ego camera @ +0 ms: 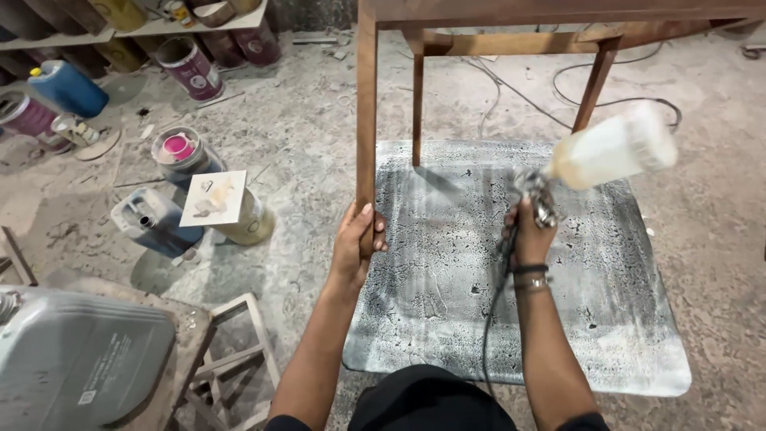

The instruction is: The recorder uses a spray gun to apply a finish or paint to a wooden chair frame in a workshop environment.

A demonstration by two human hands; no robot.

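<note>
Fingers of the left hand (357, 239) wrap the brown wooden leg (366, 120), steadying it above the grey spattered board (447, 319); the right hand (531, 233) grips the spray gun (542, 195), cup (610, 148) tilted; keeping the leg steady and nozzle distance even looks wise

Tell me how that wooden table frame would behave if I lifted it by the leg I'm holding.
The wooden frame looks rigid, so it probably won't flex. Its legs are slim, so it's likely light for its size. The left hand grips one leg low down while the right hand holds the spray gun, so it may swing or tip.
</note>
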